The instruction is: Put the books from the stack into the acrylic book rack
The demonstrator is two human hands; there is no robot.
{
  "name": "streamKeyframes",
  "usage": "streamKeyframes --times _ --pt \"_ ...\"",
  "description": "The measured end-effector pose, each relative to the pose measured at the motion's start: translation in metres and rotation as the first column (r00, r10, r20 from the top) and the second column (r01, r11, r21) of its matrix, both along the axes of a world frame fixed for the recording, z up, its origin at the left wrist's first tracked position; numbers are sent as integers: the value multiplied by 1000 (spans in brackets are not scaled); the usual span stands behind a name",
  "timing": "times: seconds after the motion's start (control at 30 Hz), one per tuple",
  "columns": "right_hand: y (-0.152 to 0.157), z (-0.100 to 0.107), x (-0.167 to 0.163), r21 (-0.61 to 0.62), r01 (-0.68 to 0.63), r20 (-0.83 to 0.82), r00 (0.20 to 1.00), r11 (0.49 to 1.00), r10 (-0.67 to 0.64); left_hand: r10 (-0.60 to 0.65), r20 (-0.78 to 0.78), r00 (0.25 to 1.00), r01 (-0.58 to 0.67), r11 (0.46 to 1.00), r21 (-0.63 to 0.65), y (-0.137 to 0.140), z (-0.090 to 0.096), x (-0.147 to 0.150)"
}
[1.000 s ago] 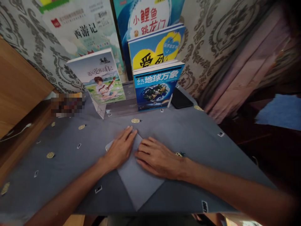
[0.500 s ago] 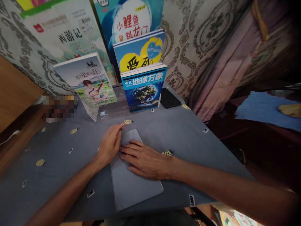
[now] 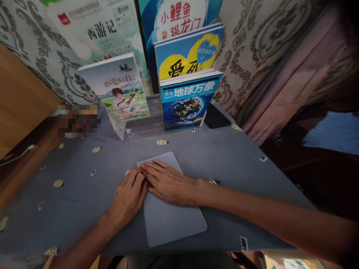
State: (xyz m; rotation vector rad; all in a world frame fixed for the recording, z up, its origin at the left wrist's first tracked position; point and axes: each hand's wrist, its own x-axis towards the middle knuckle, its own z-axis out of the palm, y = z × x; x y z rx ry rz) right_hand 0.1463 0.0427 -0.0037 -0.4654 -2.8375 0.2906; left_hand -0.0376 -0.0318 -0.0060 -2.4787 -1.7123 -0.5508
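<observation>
A thin grey notebook (image 3: pixel 174 228) with rounded right corners lies closed on the grey cloth, its long left edge towards my left hand. My right hand (image 3: pixel 171 185) rests flat across its upper half, palm down, fingers stretched to the left edge. Against that edge is my left hand (image 3: pixel 127 198), its fingers bent and pressed together at the notebook's side; their tips meet the right hand's fingertips. What lies under the left fingers is hidden.
Several books stand at the back, among them a blue earth book (image 3: pixel 190 102) and a book with a guitar player (image 3: pixel 123 91), on a clear stand (image 3: pixel 147 127). A black phone (image 3: pixel 217 116) lies to their right. The patterned cloth (image 3: pixel 112 157) covers the table; a curtain (image 3: pixel 280 82) hangs at right.
My left hand has slid back along the notebook's left edge towards me, its fingers more bent. The right hand stays flat on the notebook. The view has shifted slightly left.
</observation>
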Motion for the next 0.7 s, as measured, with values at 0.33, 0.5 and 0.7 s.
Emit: streamKeyframes --times 0.33,0.5,0.7 --pt "13 -2 36 -67 129 -32 991 989 -132 -6 -130 991 14 998 64 2 7 1" --pt "20 -8 64 -17 214 -64 975 977 -214 -11 -129 992 17 999 41 2 8 1" --pt "22 -8 69 -20 222 -98 970 975 -223 -214 -93 972 199 969 -147 -23 11 12"
